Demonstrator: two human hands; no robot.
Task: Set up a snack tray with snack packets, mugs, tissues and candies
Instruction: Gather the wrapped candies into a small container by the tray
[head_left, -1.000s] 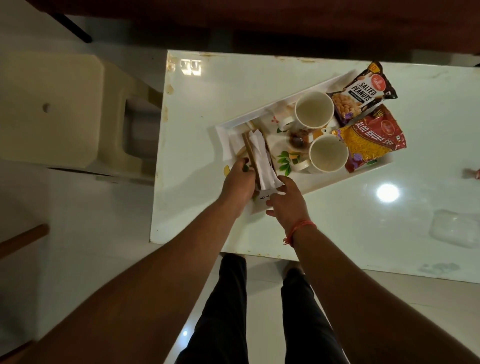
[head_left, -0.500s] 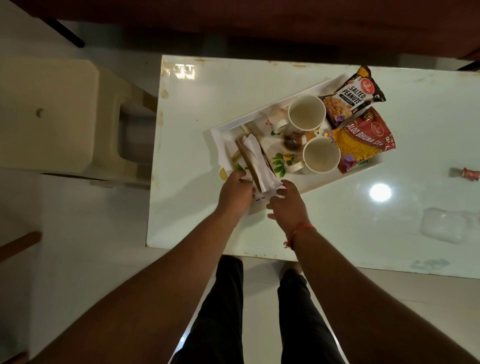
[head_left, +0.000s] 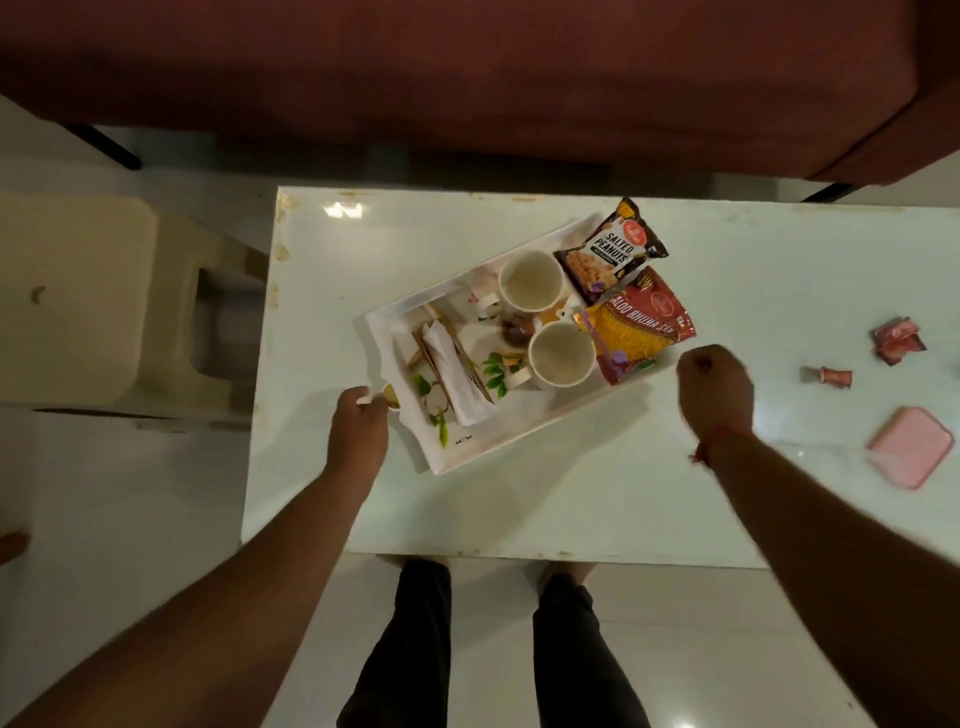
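Note:
A white tray (head_left: 501, 448) lies at an angle on the white table (head_left: 519, 509). On it stand two empty mugs (head_left: 531, 280) (head_left: 561, 354) and a tissue holder with white tissues (head_left: 457, 376). A salted peanuts packet (head_left: 612, 250) and a red aloo bhujia packet (head_left: 641, 325) lie at the tray's far right end. Dark candies (head_left: 516, 330) sit between the mugs. My left hand (head_left: 358, 431) is curled on the tray's left rim. To the right of the tray, my right hand (head_left: 717, 387) hovers over the table as a closed fist with nothing visible in it.
Two red-wrapped candies (head_left: 898, 340) (head_left: 832, 375) and a pink lid (head_left: 911, 448) lie on the table at the far right. A beige plastic chair (head_left: 104, 312) stands left of the table. A dark red sofa (head_left: 467, 67) runs along the back.
My right hand has left the tray's near edge and swung to the right over the table. My left hand stays at the tray's left rim. The view now takes in more of the table's right side.

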